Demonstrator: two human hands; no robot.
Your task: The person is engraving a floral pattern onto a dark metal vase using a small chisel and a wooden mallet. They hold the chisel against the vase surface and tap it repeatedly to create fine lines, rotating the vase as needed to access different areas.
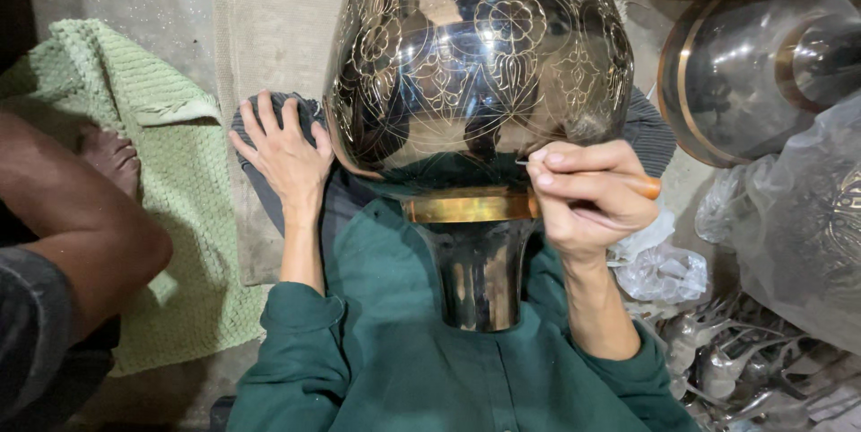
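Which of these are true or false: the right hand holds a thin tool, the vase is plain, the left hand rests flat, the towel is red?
1. The right hand pinches a thin engraving tool with an orange handle. True.
2. The big dark metal vase is plain. False: fine floral patterns cover its belly, above a brass band.
3. The left hand rests flat beside the vase. True.
4. The knitted towel is red. False: it is pale green.
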